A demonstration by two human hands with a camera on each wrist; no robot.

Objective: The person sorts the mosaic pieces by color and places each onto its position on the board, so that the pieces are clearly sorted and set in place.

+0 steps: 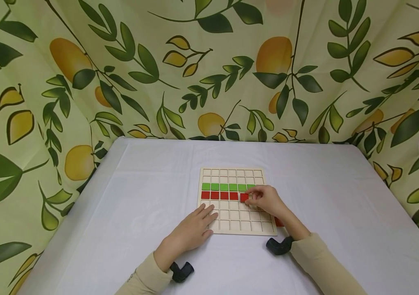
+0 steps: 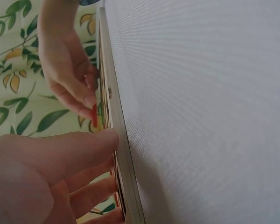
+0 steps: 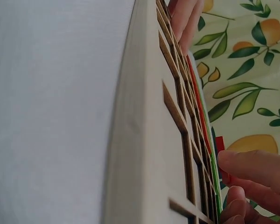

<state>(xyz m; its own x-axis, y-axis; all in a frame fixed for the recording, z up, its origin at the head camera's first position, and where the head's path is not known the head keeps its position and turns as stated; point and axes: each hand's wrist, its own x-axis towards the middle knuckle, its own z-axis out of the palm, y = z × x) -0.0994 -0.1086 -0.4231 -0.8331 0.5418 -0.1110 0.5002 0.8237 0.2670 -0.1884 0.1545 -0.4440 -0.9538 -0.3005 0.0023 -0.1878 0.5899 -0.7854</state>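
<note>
A light wooden grid board lies on the table, divided into small square cells. Green square tiles fill one row, and just below it several red square tiles run from the left edge. My right hand pinches a red tile between thumb and fingers, over the red row to the right of the placed ones. In the right wrist view that same red tile stands tilted just above the board. My left hand rests with spread fingers on the board's lower left edge.
Something red shows by the board's right edge, partly hidden under the right forearm. A white cloth covers the table. Behind and at the sides hangs a curtain with leaves and fruit. Black wrist devices sit near both sleeves.
</note>
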